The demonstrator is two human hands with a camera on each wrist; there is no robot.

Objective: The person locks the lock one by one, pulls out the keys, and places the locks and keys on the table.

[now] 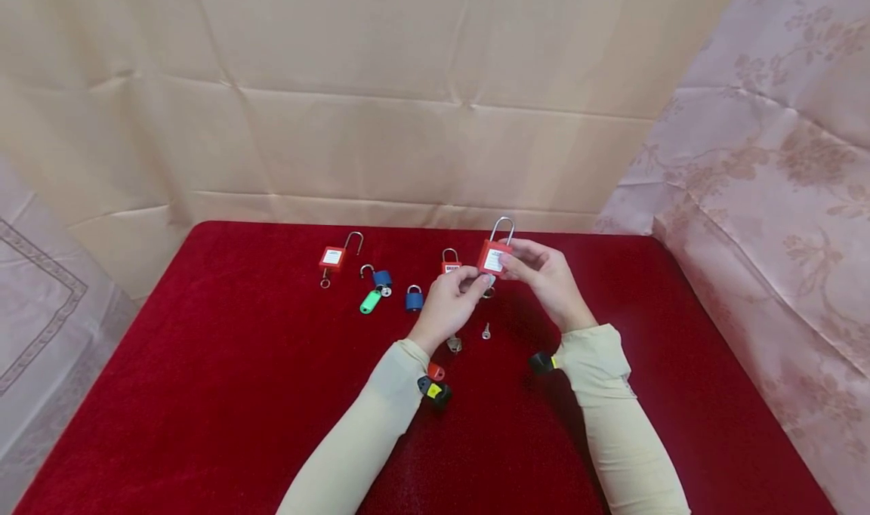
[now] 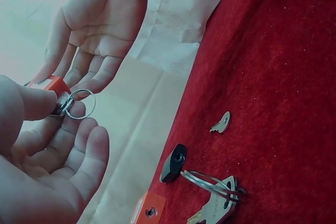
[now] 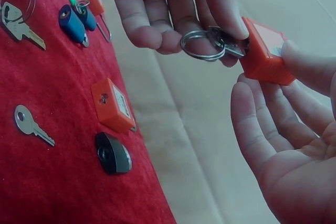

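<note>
Both hands meet: my right hand grips the red padlock, shackle upward; my left hand pinches the key, seemingly seated underneath.

red cloth | blue padlock | green tag | loose key

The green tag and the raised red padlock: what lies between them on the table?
In the head view, a small blue padlock and a small red padlock lie between the green tag and the raised red padlock.
</note>
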